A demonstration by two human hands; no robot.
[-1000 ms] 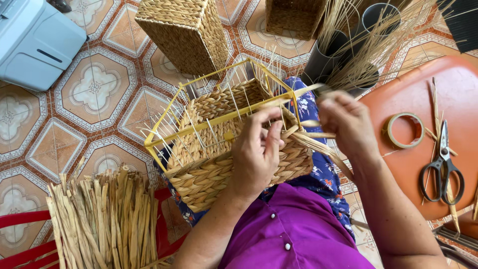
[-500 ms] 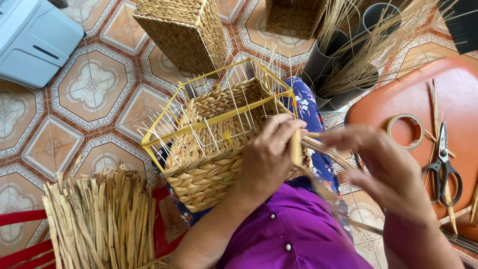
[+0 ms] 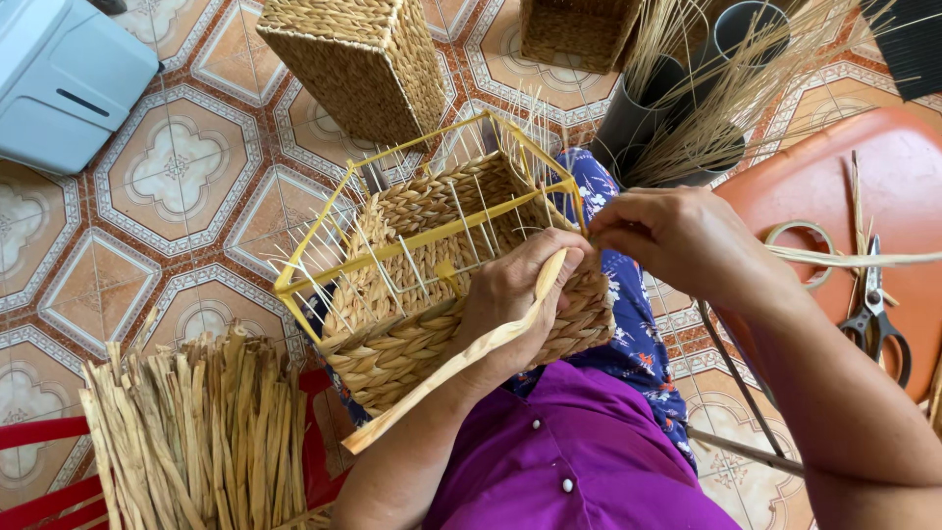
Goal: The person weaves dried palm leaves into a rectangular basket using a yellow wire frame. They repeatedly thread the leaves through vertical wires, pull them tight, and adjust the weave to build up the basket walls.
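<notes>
Head view: half-woven basket (image 3: 432,294) on a yellow wire frame (image 3: 422,236) rests tilted on the person's lap, over the blue floral cloth (image 3: 628,294). Left hand (image 3: 515,304) presses against the basket's near wall, fingers curled shut on a flat pale strand (image 3: 461,358) that runs down past the wrist. Right hand (image 3: 677,240) sits at the basket's right corner, fingertips pinched together on the strand's upper end beside the frame. Dried strand bundle (image 3: 196,432) lies lower left on a red stool (image 3: 39,432). Finished baskets (image 3: 358,59) stand on the tiled floor (image 3: 177,177) beyond. Scissors (image 3: 873,309) and tape ring (image 3: 805,250) lie on the orange tray (image 3: 883,167), right.
</notes>
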